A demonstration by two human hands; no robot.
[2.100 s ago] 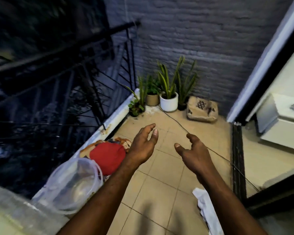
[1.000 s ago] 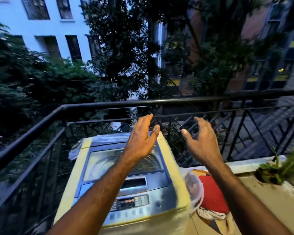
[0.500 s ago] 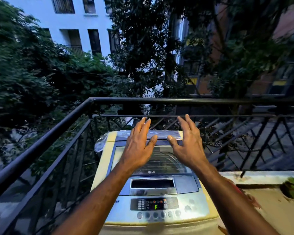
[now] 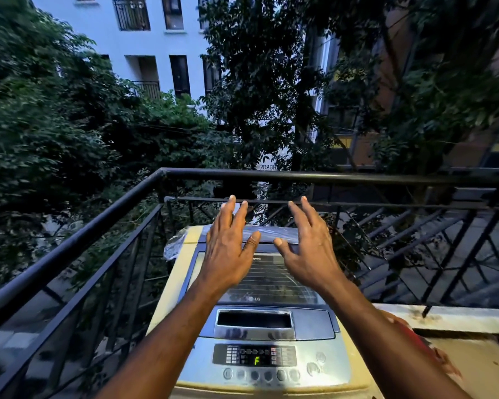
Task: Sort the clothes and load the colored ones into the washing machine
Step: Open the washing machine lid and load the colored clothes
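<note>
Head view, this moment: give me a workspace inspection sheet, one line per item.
Surface: balcony floor, bare patch at lower right.
Job's things: washing machine, lid shut, display showing "F"; red cloth beside it, mostly hidden by the right arm.
Clutter: clear plastic sheet over the machine's far end.
Hands: left hand and right hand open, empty, spread over the lid; contact unclear.
Cables: nothing seen.
Surroundings: black railing, trees, buildings beyond.
</note>
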